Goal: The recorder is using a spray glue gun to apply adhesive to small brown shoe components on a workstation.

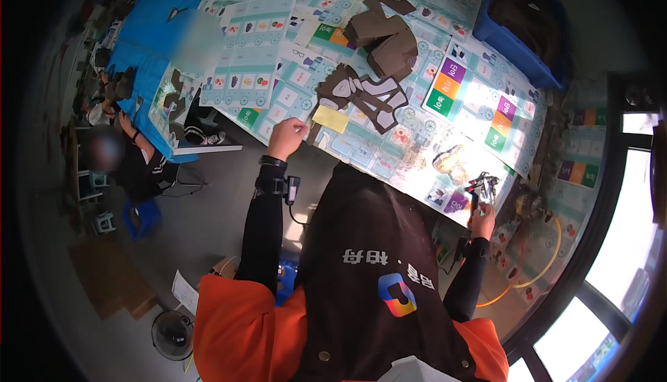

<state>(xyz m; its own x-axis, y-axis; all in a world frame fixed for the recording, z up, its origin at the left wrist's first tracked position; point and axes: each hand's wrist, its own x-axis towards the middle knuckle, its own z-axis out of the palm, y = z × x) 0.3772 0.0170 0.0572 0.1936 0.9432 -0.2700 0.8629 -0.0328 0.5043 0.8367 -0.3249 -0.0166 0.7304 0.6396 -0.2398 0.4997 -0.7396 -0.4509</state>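
Note:
My right hand (481, 222), low at the table's right front edge, is closed round the handle of a spray gun (484, 186) with a metal body. Over the front edge further left is my left hand (287, 140), its fingers curled together; whether something small is inside is hidden. Just right of it lies a yellow card (331, 119). Beyond the card, flat cut pieces with pale grey patches (368, 97), resembling shoe uppers, are spread out. Behind them is an overlapping pile of plain brown cut pieces (389, 42).
Printed sheets cover the table (410, 163), with a brown stained patch (451, 163) near the gun. A blue bin (521, 24) stands at the far right. Yellow and orange hoses (535, 278) hang at right. Another person (142, 156) sits at left by a blue-covered table (149, 38).

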